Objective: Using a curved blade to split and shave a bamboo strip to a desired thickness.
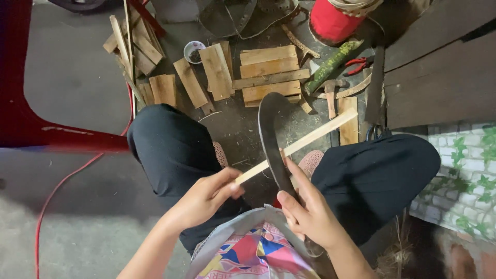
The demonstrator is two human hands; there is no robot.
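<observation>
Pale wooden stick slanted across dark curved blade, above knees.

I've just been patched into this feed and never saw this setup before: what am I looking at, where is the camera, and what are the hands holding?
There is no machine here. The one picture comes from a camera on a person's head, looking down at their own lap and hands as they sit with knees apart. The left hand pinches one end of a thin pale wooden strip. The right hand grips a long curved dark blade, which crosses the strip. On the concrete floor ahead lie cut wooden slats, a hammer, red-handled pliers, a small bowl and a mottled green stalk. A red cable runs at left.
</observation>
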